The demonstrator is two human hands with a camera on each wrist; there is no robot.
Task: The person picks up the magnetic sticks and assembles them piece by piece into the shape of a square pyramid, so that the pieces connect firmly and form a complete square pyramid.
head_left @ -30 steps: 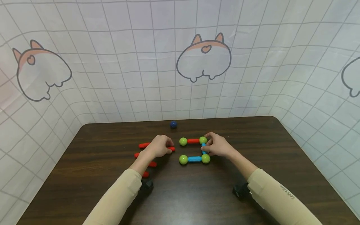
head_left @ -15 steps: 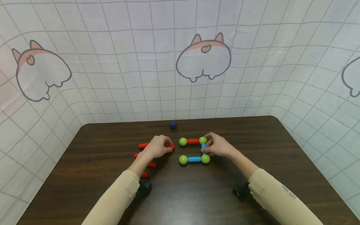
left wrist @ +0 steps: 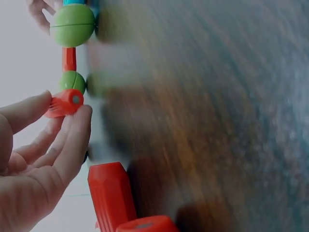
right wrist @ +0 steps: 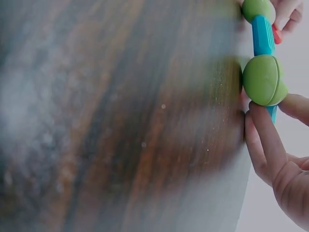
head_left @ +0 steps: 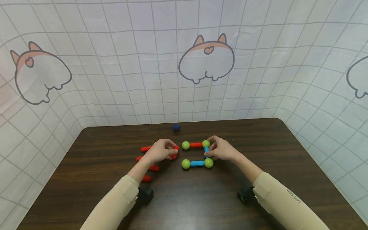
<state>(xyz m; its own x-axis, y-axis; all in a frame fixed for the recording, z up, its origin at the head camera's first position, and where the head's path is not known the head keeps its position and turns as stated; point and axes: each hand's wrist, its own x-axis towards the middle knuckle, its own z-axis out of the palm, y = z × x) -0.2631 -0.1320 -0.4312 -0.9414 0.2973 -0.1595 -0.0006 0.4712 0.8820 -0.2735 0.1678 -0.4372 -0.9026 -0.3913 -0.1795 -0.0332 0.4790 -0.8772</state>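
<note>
We pinch a red stick (head_left: 174,156) in our left hand (head_left: 161,150), just left of the green balls (head_left: 186,164); our right hand (head_left: 223,149) grips the blue stick (head_left: 206,149) between the two right ones.

Gridded cloth (head_left: 129,80) behind a dark wood-grain table (head_left: 276,153).
The white, grey-lined cloth fills the upper half of the head view and runs down both sides, its lines wavy in places. Cartoon animal outlines are printed on it: one at upper left (head_left: 43,75), another at upper centre (head_left: 206,64), both with orange ears and a small heart, and a third cut off by the right edge (head_left: 359,78). The brown tabletop catches a pale sheen at lower centre.
</note>
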